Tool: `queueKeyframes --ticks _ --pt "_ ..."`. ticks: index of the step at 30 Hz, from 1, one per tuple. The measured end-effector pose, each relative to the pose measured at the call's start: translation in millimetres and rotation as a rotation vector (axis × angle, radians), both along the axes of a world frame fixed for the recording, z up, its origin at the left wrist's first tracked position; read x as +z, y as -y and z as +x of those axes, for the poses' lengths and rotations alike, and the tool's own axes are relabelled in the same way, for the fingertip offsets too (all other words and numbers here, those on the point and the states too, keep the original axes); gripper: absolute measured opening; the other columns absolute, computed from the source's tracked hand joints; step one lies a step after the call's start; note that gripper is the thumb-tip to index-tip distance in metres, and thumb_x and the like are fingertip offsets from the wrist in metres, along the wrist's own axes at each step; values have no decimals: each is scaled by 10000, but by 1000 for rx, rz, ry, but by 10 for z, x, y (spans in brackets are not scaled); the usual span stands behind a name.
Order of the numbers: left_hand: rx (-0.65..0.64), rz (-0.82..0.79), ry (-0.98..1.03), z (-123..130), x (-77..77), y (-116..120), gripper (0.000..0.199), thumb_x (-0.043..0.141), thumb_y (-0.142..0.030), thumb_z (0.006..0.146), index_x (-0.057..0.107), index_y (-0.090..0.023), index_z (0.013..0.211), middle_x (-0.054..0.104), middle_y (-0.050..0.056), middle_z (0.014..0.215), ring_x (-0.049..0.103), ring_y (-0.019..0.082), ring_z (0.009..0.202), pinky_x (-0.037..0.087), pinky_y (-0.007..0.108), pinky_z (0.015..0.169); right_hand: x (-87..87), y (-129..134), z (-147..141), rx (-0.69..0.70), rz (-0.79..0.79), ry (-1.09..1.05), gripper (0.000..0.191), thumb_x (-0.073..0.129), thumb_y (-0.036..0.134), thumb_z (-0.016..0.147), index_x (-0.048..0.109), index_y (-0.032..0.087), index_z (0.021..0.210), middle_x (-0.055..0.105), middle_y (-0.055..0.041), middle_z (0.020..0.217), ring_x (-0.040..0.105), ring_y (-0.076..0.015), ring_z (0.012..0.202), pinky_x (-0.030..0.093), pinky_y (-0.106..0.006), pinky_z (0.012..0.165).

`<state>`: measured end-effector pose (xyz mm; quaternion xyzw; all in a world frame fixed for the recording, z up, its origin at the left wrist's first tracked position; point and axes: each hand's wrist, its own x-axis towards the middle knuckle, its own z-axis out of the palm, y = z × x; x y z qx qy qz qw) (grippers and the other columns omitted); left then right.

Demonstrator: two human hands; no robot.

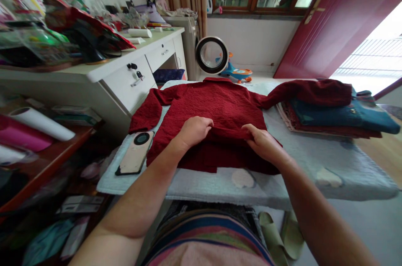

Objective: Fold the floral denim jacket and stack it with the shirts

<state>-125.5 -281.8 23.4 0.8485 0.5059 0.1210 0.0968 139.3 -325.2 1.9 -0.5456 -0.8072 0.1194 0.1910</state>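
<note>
A dark red long-sleeved shirt [216,101] lies spread on a table with a pale blue cover, its collar at the far side. My left hand [196,130] pinches its near layer left of the middle. Right of it, my right hand [260,140] grips the same raised edge, and the inside of the shirt shows below. The left sleeve bends down toward a phone [135,155] lying camera side up. The other sleeve stretches over a stack of folded clothes [333,111] at the right, a blue denim piece on top.
The blue table cover [314,161] carries heart shapes. A white desk [122,82] piled with things stands at the left, above a brown shelf [56,153] with rolls. Green slippers [273,236] lie on the floor. Behind are a round white-rimmed object [212,40] and a red door [304,36].
</note>
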Motion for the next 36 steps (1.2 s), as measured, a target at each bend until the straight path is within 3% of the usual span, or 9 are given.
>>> queueKeyframes --ticks 3,6,10,13,18,22,30,36 --pt "94 88 96 55 -216 -3 260 536 -139 873 618 -200 1112 645 73 1100 623 207 1012 462 335 944 -96 -40 82 -92 52 -19 395 490 95 762 551 189 1142 686 -73 1016 634 -211 903 470 -303 815" --pt "5 120 199 60 -417 141 502 653 -138 777 498 -187 1253 452 108 1326 522 231 1186 428 347 1020 -171 11 241 -134 60 -7 306 517 184 802 546 198 1106 662 -88 1026 617 -227 927 469 -331 827" --pt "-268 -60 159 7 -506 487 294 709 -275 767 587 -231 1031 536 43 1089 555 213 1007 464 341 919 -252 214 476 -162 91 82 327 548 264 816 558 210 1139 640 -104 1082 593 -261 995 456 -386 894" --pt "-385 -176 61 -30 -523 658 309 752 -319 723 624 -234 991 574 37 1023 547 221 949 466 332 846 -335 397 603 -162 96 157 392 575 300 800 560 202 1179 613 -117 1153 572 -287 1054 449 -422 937" --pt "-357 -174 73 -52 -592 675 309 613 -167 777 631 -228 1079 611 52 1058 557 219 994 454 325 894 -547 599 726 -244 142 201 501 573 295 777 537 202 1268 521 -140 1335 480 -326 1226 391 -486 1039" --pt "-295 -153 97 -50 -626 677 365 549 -90 776 626 -239 1100 625 50 1060 556 219 1025 449 335 933 -681 672 779 -339 196 108 528 522 217 751 533 185 1278 503 -151 1335 472 -315 1231 391 -490 1045" --pt "-233 -38 106 -154 -643 803 348 518 3 757 652 -221 988 633 35 1004 540 206 966 453 327 880 -719 823 762 -628 217 -4 389 507 379 849 597 179 1170 586 -140 1022 583 -285 918 489 -433 853" --pt "-167 42 5 -270 -654 847 202 576 -46 777 619 -207 891 621 36 920 535 211 900 440 331 813 -740 866 753 -608 125 -58 402 496 348 840 579 170 1191 647 -101 925 609 -267 824 497 -429 815"
